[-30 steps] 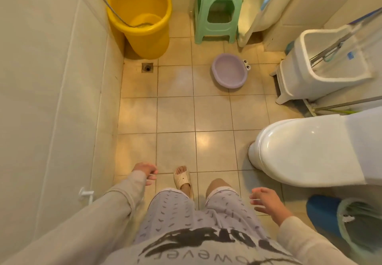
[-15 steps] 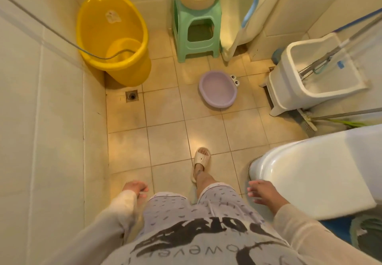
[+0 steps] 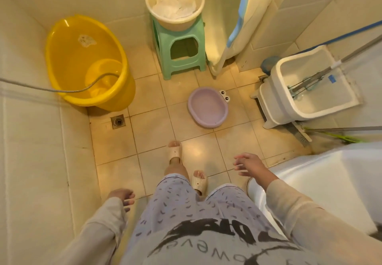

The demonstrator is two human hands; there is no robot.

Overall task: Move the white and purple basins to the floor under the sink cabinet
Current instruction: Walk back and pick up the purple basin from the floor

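Observation:
A purple basin (image 3: 207,107) with two cartoon eyes on its rim lies on the tiled floor ahead of my feet. A cream-white basin (image 3: 152,6) holding white cloth stands on a green plastic stool (image 3: 179,57) against the back wall. My right hand (image 3: 249,164) hangs open above the floor, fingers spread, well short of the purple basin. My left hand (image 3: 122,199) is low by my left hip, fingers loosely apart, holding nothing.
A tall yellow tub (image 3: 82,62) with a hose in it fills the back left corner. A white mop sink (image 3: 306,91) with a mop handle stands at right, a toilet (image 3: 330,184) at near right. A floor drain (image 3: 118,121) sits by the left wall.
I have stepped forward; the basins and stool now look closer and the whole cream-white basin is in view. My right hand has lifted and reached forward a little.

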